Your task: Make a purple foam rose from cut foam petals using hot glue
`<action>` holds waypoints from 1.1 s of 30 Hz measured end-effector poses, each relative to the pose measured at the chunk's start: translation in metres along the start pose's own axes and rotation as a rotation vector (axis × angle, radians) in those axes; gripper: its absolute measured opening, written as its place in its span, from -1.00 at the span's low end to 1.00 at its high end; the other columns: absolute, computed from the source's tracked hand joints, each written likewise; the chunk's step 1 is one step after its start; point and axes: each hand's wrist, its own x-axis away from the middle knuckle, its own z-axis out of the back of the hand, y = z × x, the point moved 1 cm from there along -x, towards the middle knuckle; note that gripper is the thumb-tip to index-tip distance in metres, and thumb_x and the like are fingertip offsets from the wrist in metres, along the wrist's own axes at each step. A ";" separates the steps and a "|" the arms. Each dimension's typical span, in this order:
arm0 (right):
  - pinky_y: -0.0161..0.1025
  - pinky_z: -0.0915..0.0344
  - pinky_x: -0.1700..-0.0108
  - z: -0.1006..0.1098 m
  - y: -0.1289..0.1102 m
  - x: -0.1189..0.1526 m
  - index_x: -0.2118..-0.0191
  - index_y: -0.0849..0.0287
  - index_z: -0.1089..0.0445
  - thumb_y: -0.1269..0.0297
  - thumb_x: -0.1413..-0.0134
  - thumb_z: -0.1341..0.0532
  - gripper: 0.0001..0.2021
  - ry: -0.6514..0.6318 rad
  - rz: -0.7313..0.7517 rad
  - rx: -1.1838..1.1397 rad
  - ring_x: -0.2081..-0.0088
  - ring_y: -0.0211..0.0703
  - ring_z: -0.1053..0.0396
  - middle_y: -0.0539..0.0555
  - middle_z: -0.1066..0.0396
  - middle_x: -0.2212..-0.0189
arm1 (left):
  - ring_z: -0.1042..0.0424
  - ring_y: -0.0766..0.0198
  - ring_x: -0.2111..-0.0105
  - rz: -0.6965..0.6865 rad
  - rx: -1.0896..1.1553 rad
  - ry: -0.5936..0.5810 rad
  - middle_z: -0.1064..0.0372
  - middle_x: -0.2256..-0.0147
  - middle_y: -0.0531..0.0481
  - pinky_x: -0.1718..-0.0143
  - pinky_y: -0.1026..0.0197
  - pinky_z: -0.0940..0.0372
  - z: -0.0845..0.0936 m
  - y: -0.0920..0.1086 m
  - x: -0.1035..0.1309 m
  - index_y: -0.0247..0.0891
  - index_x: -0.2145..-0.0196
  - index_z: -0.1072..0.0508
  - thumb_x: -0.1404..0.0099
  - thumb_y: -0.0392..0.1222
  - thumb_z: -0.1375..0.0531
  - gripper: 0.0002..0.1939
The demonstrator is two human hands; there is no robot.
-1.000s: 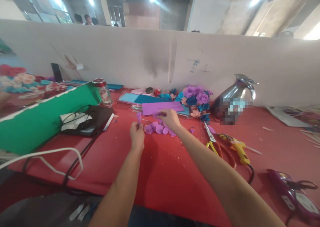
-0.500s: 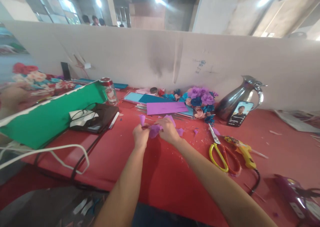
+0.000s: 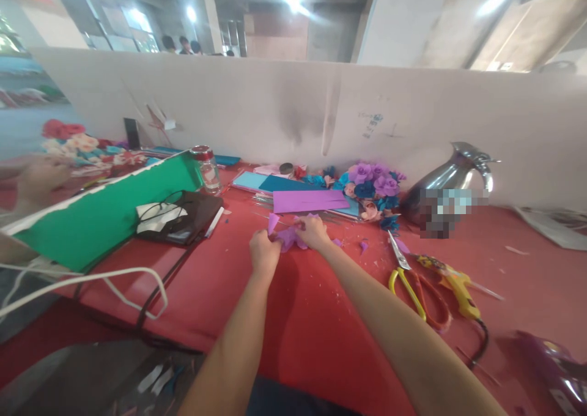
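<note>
"While both hands are working close together over the worktop [image 3: 302, 318], what is the left hand [image 3: 265, 254] doing, as you are seeing it from the head camera?"

"It's closing its thumb and fingers around the lower end of a purple paper roll [image 3: 273, 222], which is poking up above the grip. The purple petals [image 3: 288, 240] are lying just beside it, partly hiding under the other hand."

"And is the right hand [image 3: 312, 232] holding anything?"

"Its fingers are bending in and nearly meeting over those petals. Whether they are pinching one or only touching it, I can't tell, as the paper is blurring there."

"What are you worrying about?"

"Mostly crushing. The roll is looking thin and soft, so too tight a squeeze could be flattening it, while a loose one could be letting it unwind. The petals are bunching together too, so two could be coming up at once, or one could be creasing under a fingertip."

"Is anything off to the right bothering you?"

"Yes. The glue gun [image 3: 461, 287] is lying beside the scissors [image 3: 398, 252], and a purple scrap [image 3: 402, 246] is resting close to both. If the gun is running hot, which isn't showing, a careless reach that way could be burning a finger or gluing that scrap down."
</note>
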 end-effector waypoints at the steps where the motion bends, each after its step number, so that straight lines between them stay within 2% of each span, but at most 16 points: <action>1: -0.21 -0.22 0.09 0.000 0.000 -0.001 0.07 0.01 -0.47 0.34 -0.04 -0.14 -0.68 0.001 0.005 0.002 0.04 -0.07 -0.32 0.02 -0.49 0.14 | -0.44 0.06 0.31 0.001 -0.010 -0.005 -0.40 0.43 -0.10 0.19 0.11 -0.24 0.000 -0.001 0.000 -0.22 0.52 -0.42 0.07 -0.32 -0.30 -0.88; 5: -0.14 -0.20 0.03 0.001 -0.001 -0.004 0.07 -0.01 -0.48 0.27 0.01 -0.20 -0.67 0.002 0.027 0.020 -0.01 -0.01 -0.28 0.04 -0.45 0.07 | -0.44 0.04 0.32 -0.010 -0.057 0.010 -0.41 0.43 -0.13 0.21 0.10 -0.24 -0.002 -0.002 -0.001 -0.23 0.53 -0.42 0.03 -0.31 -0.28 -0.91; 8: -0.13 -0.20 0.04 0.001 -0.002 -0.005 0.17 -0.01 -0.51 0.31 -0.01 -0.18 -0.74 -0.010 0.025 0.022 0.02 -0.03 -0.30 0.02 -0.49 0.15 | -0.44 0.01 0.33 -0.021 -0.135 0.018 -0.40 0.44 -0.18 0.24 0.09 -0.24 -0.003 -0.002 -0.002 -0.26 0.53 -0.42 -0.04 -0.29 -0.23 -0.97; 11: -0.18 -0.22 0.08 0.004 -0.002 -0.006 0.17 -0.02 -0.51 0.32 -0.06 -0.12 -0.73 0.020 0.000 -0.009 0.04 -0.09 -0.31 -0.01 -0.49 0.13 | -0.44 0.01 0.33 -0.028 -0.192 0.013 -0.41 0.44 -0.19 0.26 0.10 -0.23 -0.004 -0.003 -0.002 -0.27 0.52 -0.44 -0.08 -0.27 -0.19 -0.94; 14: -0.16 -0.22 0.07 0.004 -0.002 -0.006 0.15 -0.02 -0.50 0.29 -0.03 -0.16 -0.74 0.043 -0.010 -0.036 0.01 -0.07 -0.30 0.01 -0.48 0.08 | -0.44 0.01 0.33 -0.041 -0.212 0.017 -0.42 0.43 -0.21 0.27 0.11 -0.23 -0.004 -0.004 -0.002 -0.28 0.50 -0.46 -0.09 -0.25 -0.18 -0.92; 17: -0.12 -0.19 0.04 0.002 -0.003 -0.005 0.22 -0.01 -0.52 0.32 0.02 -0.22 -0.78 0.027 -0.006 -0.039 0.04 -0.05 -0.33 0.01 -0.52 0.18 | -0.45 0.01 0.35 -0.054 -0.223 0.016 -0.42 0.44 -0.22 0.29 0.11 -0.23 -0.004 -0.004 -0.002 -0.29 0.50 -0.47 -0.09 -0.25 -0.18 -0.91; 20: -0.14 -0.20 0.04 -0.001 -0.002 -0.005 0.24 0.01 -0.51 0.34 -0.03 -0.17 -0.80 0.052 -0.023 -0.063 0.06 -0.11 -0.35 -0.02 -0.52 0.19 | -0.45 0.02 0.36 -0.051 -0.241 0.002 -0.42 0.45 -0.22 0.30 0.13 -0.23 -0.003 -0.003 -0.002 -0.29 0.51 -0.49 -0.09 -0.26 -0.19 -0.90; 24: -0.21 -0.22 0.07 -0.005 0.001 -0.009 0.25 0.05 -0.49 0.35 -0.04 -0.15 -0.81 0.169 -0.031 -0.213 0.10 -0.15 -0.37 -0.01 -0.52 0.21 | -0.46 0.00 0.34 -0.032 -0.294 -0.027 -0.45 0.41 -0.26 0.30 0.13 -0.23 0.000 0.001 -0.001 -0.32 0.47 -0.52 -0.14 -0.24 -0.16 -0.85; 28: -0.28 -0.25 0.12 -0.006 0.000 -0.016 0.32 0.13 -0.46 0.40 -0.01 -0.13 -0.84 0.342 0.080 -0.472 0.22 -0.19 -0.40 0.02 -0.51 0.30 | -0.48 0.04 0.29 -0.005 -0.343 -0.075 -0.48 0.34 -0.27 0.26 0.16 -0.23 0.003 0.007 0.000 -0.36 0.40 -0.55 -0.17 -0.25 -0.13 -0.81; 30: -0.30 -0.26 0.17 -0.006 -0.003 -0.017 0.34 0.15 -0.44 0.39 0.00 -0.13 -0.85 0.345 0.118 -0.569 0.28 -0.21 -0.41 0.01 -0.50 0.34 | -0.48 0.05 0.26 0.008 -0.349 -0.097 -0.50 0.32 -0.27 0.24 0.18 -0.23 0.004 0.008 0.000 -0.36 0.38 -0.55 -0.18 -0.25 -0.13 -0.79; 33: -0.32 -0.27 0.22 -0.006 -0.009 -0.016 0.37 0.15 -0.43 0.40 0.03 -0.13 -0.87 0.270 0.131 -0.595 0.34 -0.22 -0.40 -0.01 -0.50 0.40 | -0.48 0.02 0.24 0.052 -0.310 -0.103 -0.51 0.32 -0.29 0.24 0.17 -0.23 0.005 0.007 -0.002 -0.37 0.37 -0.56 -0.20 -0.21 -0.13 -0.77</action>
